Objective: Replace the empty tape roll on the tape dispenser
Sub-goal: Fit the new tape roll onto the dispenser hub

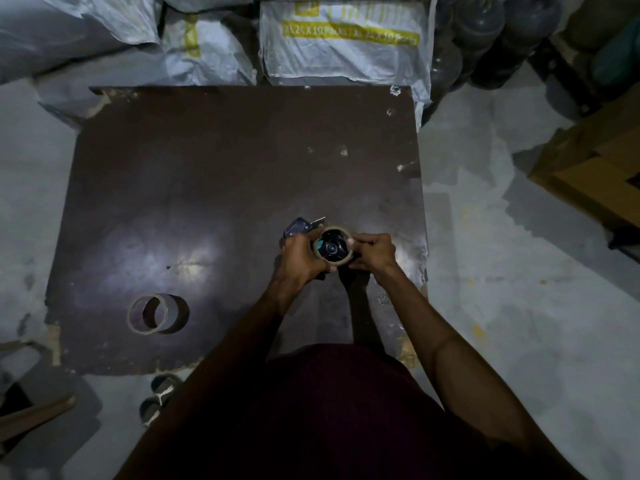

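- White woven sacks are stacked beyond the hands, against the far edge of the board; one bears a yellow band of print. What they contain cannot be seen.
- Cardboard boxes sit well off to the right of the right hand; their contents are hidden too.
- Dark round jugs crowd the far right corner, beyond the sacks.
- The work surface is a dark brown board, scuffed and chipped at its edges, lying over a pale grey floor.
- An empty tape roll, a bare cardboard ring, stands on the board well to the left of the left hand and nearer the person.
- Two more tape rolls lie on the floor off the near edge of the board, below and to the left of the hands.
- The tape dispenser is held above the board between both hands; its dark hub shows inside a tape roll seated around it, and the blade end sticks out beyond the left hand.
- The left hand curls around the dispenser body and the left side of the roll.
- The right hand pinches the right rim of the roll, fingertips bent onto it.
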A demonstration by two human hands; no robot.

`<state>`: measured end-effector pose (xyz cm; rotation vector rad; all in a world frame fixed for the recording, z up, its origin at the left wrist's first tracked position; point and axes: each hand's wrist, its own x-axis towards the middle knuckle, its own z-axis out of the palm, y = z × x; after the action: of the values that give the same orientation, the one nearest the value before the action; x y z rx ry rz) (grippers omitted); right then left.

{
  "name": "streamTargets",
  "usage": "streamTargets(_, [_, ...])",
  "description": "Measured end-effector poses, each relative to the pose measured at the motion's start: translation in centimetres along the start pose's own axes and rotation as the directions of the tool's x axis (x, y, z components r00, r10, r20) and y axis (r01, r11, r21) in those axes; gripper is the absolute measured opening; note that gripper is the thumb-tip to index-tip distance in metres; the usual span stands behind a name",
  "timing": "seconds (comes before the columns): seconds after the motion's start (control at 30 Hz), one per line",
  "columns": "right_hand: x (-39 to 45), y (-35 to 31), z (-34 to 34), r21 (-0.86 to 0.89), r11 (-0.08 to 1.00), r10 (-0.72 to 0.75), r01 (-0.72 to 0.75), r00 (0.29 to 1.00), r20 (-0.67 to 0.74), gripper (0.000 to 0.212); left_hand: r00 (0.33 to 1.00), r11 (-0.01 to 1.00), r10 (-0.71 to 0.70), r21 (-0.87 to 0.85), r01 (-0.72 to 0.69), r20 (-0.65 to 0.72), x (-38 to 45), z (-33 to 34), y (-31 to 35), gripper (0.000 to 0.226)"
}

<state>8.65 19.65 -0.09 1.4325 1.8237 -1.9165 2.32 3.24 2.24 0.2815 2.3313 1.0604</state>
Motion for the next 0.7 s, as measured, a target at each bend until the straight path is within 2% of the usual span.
streamTargets(0.3, [0.1,0.1,0.2,-0.012,1.0,0.007,-0.007,1.0,-0.026,0.026,0.998,0.989,0.06,0.139,-0.059,-0.008,-0.8,-0.1,1.0,0.086])
streamTargets(0.53, [-0.5,0.0,0.8,-0.078,0.997,-0.005,-0.002,0.996,-0.091,0.022,0.997,0.976,0.076,0.206,-0.075,0.0,-1.5,-0.4,1.7,0.09])
streamTargets(0.7, [-1.4,0.4,1.1,-0.098,0.995,-0.019,0.002,0.985,-0.17,0.026,0.994,0.975,0.082,0.202,-0.096,0.078,-1.8,-0.5,1.0,0.085])
